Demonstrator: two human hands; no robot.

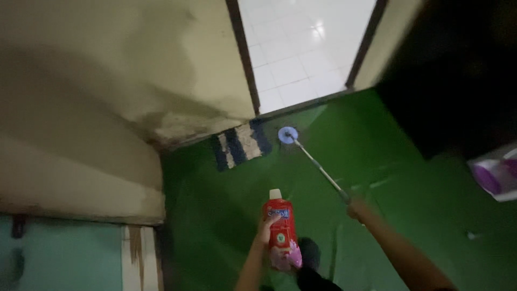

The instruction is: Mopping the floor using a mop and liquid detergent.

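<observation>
1. The left hand is gripping a red bottle, fingers wrapped round it, over the green floor
2. The right hand is closing round the mop handle; its blue mop head is resting near the doorway edge, beside the striped mat
3. Keeping the bottle upright is looking wise, to avoid spills

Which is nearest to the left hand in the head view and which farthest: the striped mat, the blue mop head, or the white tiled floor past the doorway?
From the left hand, which holds the red bottle:
1. Striped mat, ahead beside the wall.
2. Blue mop head, just right of the mat; nearly as close, order uncertain.
3. White tiled floor, beyond the doorway, clearly farthest.
</observation>
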